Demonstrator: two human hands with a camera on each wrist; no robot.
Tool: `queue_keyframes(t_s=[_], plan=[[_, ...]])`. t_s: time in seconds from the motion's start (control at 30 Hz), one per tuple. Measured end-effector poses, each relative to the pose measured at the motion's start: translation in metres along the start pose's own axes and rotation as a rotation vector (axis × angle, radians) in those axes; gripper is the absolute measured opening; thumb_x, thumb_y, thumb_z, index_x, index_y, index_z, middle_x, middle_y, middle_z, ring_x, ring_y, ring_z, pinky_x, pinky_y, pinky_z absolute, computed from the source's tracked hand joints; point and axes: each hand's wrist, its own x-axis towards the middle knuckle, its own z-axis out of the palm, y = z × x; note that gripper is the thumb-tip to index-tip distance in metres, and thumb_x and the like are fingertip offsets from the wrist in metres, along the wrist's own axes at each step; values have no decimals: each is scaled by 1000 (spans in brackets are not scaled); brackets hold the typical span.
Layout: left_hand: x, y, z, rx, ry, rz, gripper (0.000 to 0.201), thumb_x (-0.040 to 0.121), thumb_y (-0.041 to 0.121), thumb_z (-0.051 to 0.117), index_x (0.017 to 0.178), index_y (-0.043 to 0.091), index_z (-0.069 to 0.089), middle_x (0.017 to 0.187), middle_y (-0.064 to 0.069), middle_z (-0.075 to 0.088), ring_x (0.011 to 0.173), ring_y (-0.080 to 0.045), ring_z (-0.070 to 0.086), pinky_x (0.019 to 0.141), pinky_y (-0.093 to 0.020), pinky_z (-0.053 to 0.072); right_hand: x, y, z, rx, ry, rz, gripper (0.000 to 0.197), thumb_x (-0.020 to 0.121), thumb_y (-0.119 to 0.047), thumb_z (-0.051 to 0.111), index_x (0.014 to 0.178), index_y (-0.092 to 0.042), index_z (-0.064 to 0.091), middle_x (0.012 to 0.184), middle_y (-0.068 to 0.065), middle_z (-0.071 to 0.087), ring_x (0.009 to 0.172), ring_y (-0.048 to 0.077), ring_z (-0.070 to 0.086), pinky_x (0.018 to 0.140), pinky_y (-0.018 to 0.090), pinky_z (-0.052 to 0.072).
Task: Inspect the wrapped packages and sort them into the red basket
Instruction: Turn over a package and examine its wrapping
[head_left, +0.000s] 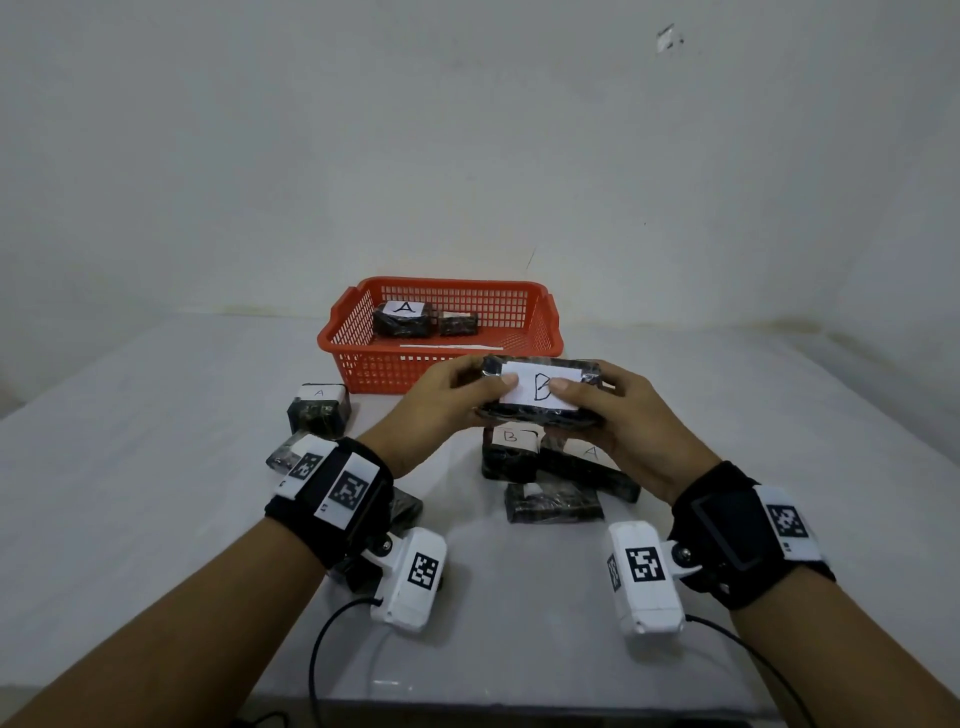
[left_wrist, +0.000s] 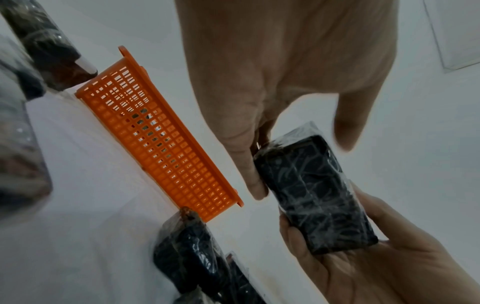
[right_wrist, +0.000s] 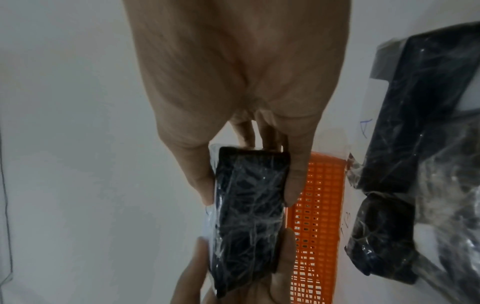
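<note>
Both hands are holding one flat black package up over the table, just in front of the red basket. The left hand is gripping its left end, thumb pressing on the white label marked B; the right hand is gripping the right end the same way. The basket is holding two wrapped packages: one labelled A and a smaller one touching its right side. More packages are lying on the table below the hands.
</note>
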Motion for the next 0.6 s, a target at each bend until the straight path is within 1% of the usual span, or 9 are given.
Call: queue_keyframes(t_s=[0.1,0.17,0.23,0.33,0.4,0.47,0.5,0.53,0.6], plan=[[3,-3,0,76,104,23,22,97,10,69,119,4,70,117,-18,75,111,-33,74,100,-47,59,1,2,3,0,19,7,39,92,-15,75,128,-3,67,118,16,78,102,26,77,92,43,63],[2,-4,-2,94,116,40,24,95,8,71,120,5,71,116,-15,77,109,-29,75,101,-45,59,1,3,5,-15,26,18,36,94,-22,74,125,-5,70,117,16,78,102,26,76,99,50,60],[1,-4,-2,74,108,31,29,95,6,70,124,4,69,118,-15,76,110,-28,75,100,-44,59,2,4,6,-36,21,16,34,95,-27,73,120,-4,73,114,18,79,105,31,76,104,55,56],[-1,-5,0,-11,82,15,29,98,7,67,126,0,66,120,-17,75,111,-31,74,99,-47,60,2,4,5,-33,21,0,47,86,-33,78,120,-2,73,112,18,79,110,39,74,104,56,55],[-2,-6,-1,-27,98,20,28,98,9,67,124,-1,67,120,-18,75,111,-33,74,100,-49,59,2,4,6,-37,0,-2,53,80,-33,80,122,-2,72,113,17,79,108,36,76,101,51,58],[-2,-5,-2,-13,131,33,26,98,10,68,121,-1,70,118,-18,76,110,-34,74,101,-50,58,2,6,7,-42,-38,-6,55,76,-27,82,123,-2,71,114,14,79,104,28,77,94,39,62],[-2,-5,-3,-14,138,37,26,98,10,69,121,-1,71,118,-18,76,110,-34,74,101,-51,58,2,7,7,-48,-41,-14,56,73,-25,83,123,-2,70,115,14,79,104,27,78,93,37,62],[-2,-5,-2,-18,137,38,26,98,10,69,121,-2,70,118,-18,76,111,-34,74,101,-51,58,2,8,8,-55,-32,-23,57,71,-24,84,123,-2,70,116,14,79,104,29,78,94,39,62],[-1,-6,-2,-53,116,33,29,98,11,67,124,-2,68,122,-19,74,113,-34,73,100,-49,59,4,8,7,-71,-7,-40,57,70,-23,87,120,-3,71,113,14,80,104,33,78,100,51,59]])
